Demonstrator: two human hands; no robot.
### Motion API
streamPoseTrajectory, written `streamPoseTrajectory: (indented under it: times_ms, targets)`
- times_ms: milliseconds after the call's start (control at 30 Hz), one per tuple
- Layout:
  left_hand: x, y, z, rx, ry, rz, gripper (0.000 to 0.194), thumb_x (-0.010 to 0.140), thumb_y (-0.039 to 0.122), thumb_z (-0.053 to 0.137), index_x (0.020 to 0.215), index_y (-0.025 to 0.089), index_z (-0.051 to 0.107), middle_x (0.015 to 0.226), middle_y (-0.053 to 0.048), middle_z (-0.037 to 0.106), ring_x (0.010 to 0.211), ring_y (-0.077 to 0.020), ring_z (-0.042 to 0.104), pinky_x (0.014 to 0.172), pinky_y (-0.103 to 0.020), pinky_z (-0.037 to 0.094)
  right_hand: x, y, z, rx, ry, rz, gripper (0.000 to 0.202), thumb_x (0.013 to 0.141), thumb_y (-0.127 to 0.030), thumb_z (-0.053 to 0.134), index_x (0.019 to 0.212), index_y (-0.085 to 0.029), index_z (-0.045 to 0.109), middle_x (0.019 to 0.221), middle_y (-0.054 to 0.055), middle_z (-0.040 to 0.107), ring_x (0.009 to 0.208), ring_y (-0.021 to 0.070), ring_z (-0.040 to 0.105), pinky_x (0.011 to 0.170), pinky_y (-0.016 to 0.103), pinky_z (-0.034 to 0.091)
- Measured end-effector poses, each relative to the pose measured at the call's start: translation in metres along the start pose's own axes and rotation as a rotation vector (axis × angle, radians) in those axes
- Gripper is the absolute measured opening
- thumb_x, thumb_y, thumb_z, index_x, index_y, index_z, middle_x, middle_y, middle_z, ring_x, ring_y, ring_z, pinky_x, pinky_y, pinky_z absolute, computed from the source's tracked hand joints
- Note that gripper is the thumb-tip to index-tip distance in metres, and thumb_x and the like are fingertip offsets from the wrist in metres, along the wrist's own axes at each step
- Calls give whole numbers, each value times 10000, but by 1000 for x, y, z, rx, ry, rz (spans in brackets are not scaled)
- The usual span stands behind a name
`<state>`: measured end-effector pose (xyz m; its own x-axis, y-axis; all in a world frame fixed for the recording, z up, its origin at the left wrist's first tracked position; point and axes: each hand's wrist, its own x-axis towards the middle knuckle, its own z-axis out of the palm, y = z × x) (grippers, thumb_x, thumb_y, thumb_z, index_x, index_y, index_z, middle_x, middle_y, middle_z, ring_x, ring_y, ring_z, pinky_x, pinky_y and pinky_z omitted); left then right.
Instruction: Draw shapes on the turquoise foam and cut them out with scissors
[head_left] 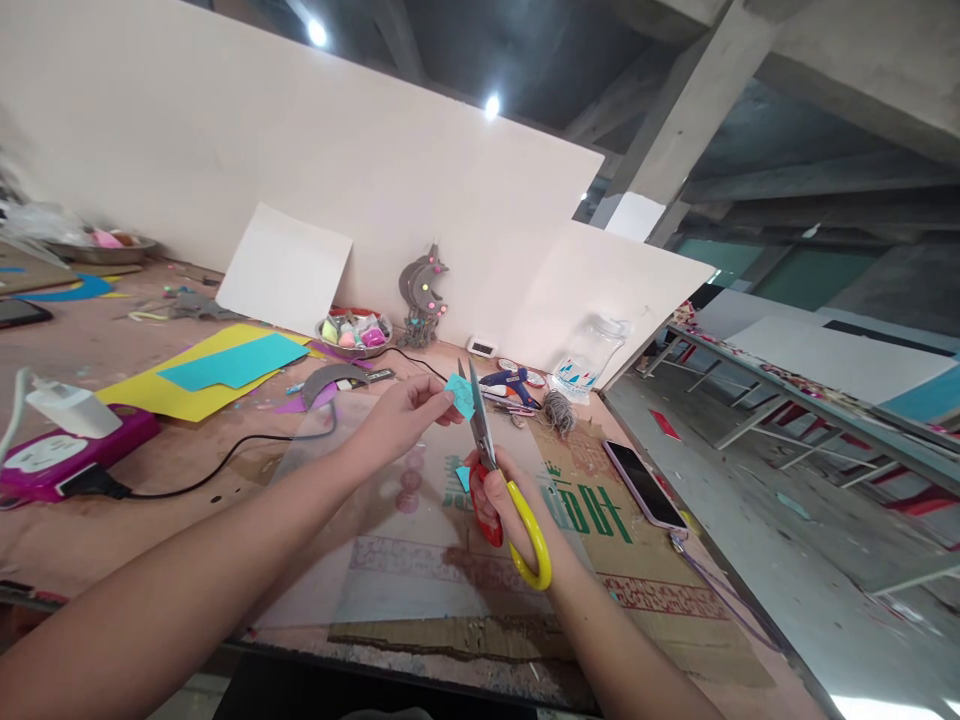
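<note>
My left hand (412, 415) pinches a small piece of turquoise paper (460, 396) between thumb and fingers above the work surface. In my right hand (510, 500) is a pair of scissors (531, 540) with one yellow and one red handle loop. Its blades point up and away, parted a little, beside the right edge of the paper. Whether they touch the paper I cannot tell. A turquoise scrap (463, 479) shows just left of the right hand. Beneath both hands lies a translucent sheet (315, 540) over printed cardboard (675, 610).
Yellow paper (187, 398) and a turquoise sheet (236, 362) lie at left, near a purple power strip (139, 437) with a black cord. Behind are a clay bowl (354, 335), a grey moon ornament (424, 290), a glue gun (510, 385) and twine (559, 412). A phone (643, 483) lies right.
</note>
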<state>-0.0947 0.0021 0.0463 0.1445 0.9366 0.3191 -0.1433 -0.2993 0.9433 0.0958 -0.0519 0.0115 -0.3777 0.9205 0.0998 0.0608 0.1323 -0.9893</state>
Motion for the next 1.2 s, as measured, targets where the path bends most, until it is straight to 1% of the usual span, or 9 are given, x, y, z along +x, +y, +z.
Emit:
streamPoseTrajectory:
  times_ms: [100, 233, 333, 433, 600, 700, 867, 967, 1200]
  targets:
    - [1, -2, -2, 2, 7, 20, 295, 779, 450, 660, 721, 170, 589, 677, -13, 667, 673, -147, 640, 697, -295, 513, 0, 1, -2, -45, -2, -8, 554, 830, -708, 524, 1041, -196, 524, 613, -72, 350, 476, 83, 255, 420, 219, 219]
    - [3, -5, -4, 18, 6, 41, 253, 807, 405, 632, 726, 170, 582, 687, -3, 643, 673, -136, 622, 699, -289, 503, -1, 6, -7, -44, -49, -30, 548, 863, -696, 481, 1096, -202, 517, 657, -62, 357, 486, 81, 259, 424, 218, 239]
    - [3, -7, -5, 40, 4, 53, 232, 830, 382, 612, 741, 170, 583, 702, -1, 638, 687, -132, 617, 708, -285, 493, -2, 9, -10, -95, -63, -53, 606, 849, -732, 448, 1146, -208, 513, 710, -39, 399, 509, 92, 301, 437, 226, 280]
    - [3, -7, -5, 59, -8, 64, 230, 838, 373, 604, 729, 173, 570, 696, 2, 637, 682, -129, 610, 693, -278, 479, -3, 9, -12, -140, -57, -78, 633, 836, -752, 437, 1141, -204, 516, 729, -29, 410, 531, 101, 323, 451, 232, 309]
    - [2, -7, -6, 84, -16, 73, 238, 839, 373, 606, 714, 177, 554, 695, 2, 640, 685, -130, 607, 679, -274, 466, -1, 10, -11, -120, -88, -69, 669, 825, -773, 420, 1161, -200, 500, 742, -33, 397, 533, 94, 300, 442, 229, 279]
    - [2, -6, -5, 77, -16, 61, 237, 837, 378, 607, 721, 176, 559, 698, 1, 642, 694, -135, 617, 690, -279, 472, 0, 10, -11, -110, -84, -68, 665, 830, -771, 415, 1160, -201, 499, 743, -33, 391, 540, 97, 293, 444, 231, 270]
    - [2, -5, -5, 69, -12, 51, 227, 826, 374, 613, 729, 174, 571, 699, -2, 641, 699, -143, 620, 698, -289, 476, -1, 8, -12, -117, -104, -104, 598, 864, -730, 418, 1154, -214, 500, 745, -36, 399, 521, 93, 307, 459, 242, 274]
    - [2, -5, -5, 83, -16, 49, 238, 824, 383, 614, 720, 174, 572, 699, -4, 641, 698, -145, 616, 695, -290, 471, -1, 7, -12, -118, -104, -104, 570, 877, -712, 420, 1159, -222, 496, 743, -37, 402, 519, 94, 320, 463, 245, 276]
    - [2, -6, -7, 98, -29, 48, 221, 834, 378, 600, 744, 177, 587, 702, 2, 631, 700, -140, 603, 693, -286, 459, -1, 8, -11, -123, -77, -62, 606, 862, -730, 424, 1156, -204, 492, 694, -50, 373, 503, 90, 288, 438, 236, 252]
